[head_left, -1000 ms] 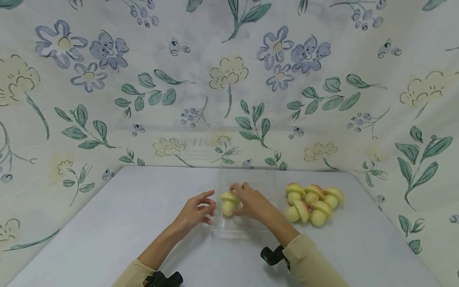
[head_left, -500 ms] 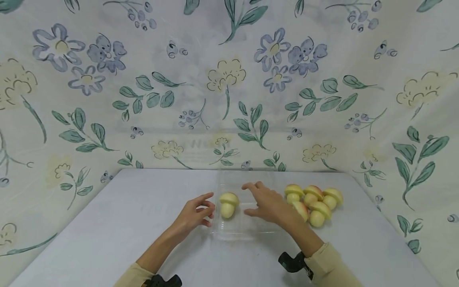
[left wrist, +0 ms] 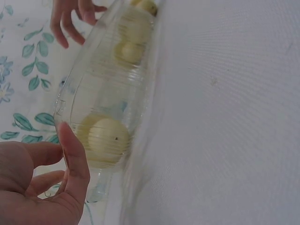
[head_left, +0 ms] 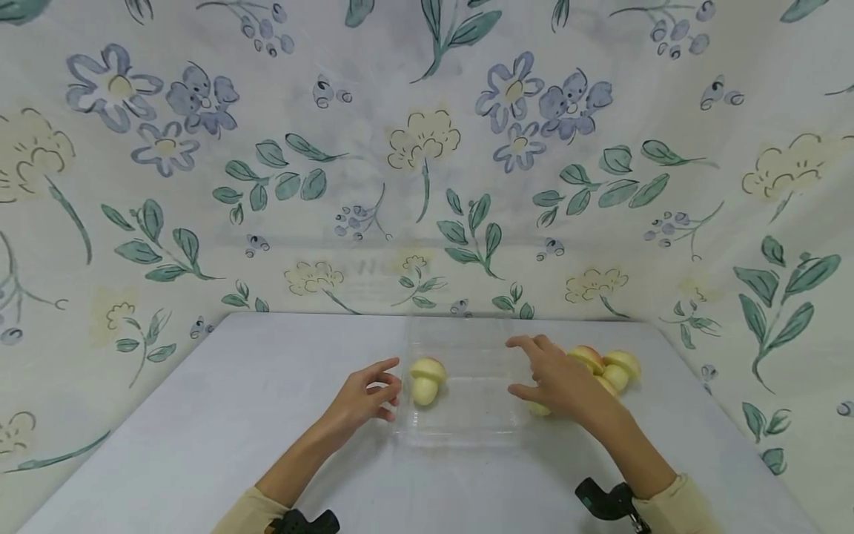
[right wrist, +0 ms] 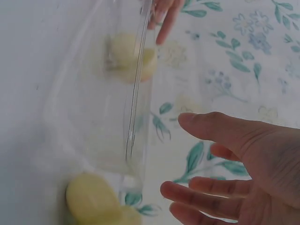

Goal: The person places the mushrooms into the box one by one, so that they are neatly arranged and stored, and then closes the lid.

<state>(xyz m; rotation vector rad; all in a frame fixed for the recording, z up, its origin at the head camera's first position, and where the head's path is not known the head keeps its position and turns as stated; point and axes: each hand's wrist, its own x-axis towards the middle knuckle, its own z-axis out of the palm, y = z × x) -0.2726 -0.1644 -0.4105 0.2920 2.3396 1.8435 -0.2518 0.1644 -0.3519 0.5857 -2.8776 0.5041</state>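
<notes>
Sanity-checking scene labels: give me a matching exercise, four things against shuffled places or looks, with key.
Things
1. Left hand
2. Backdrop
3. Right hand
4. Lone mushroom-shaped piece

Places or looks
A. By the right side of the clear container
B. Inside the container
C. Blue, yellow and green floral print
D. By the container's left side

Pairs: 1-D; 2-C; 3-A; 4-B

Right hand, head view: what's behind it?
Yellow mushrooms, some only partly showing past the right hand; it covers parts of them, so their full count can't be seen.
</notes>
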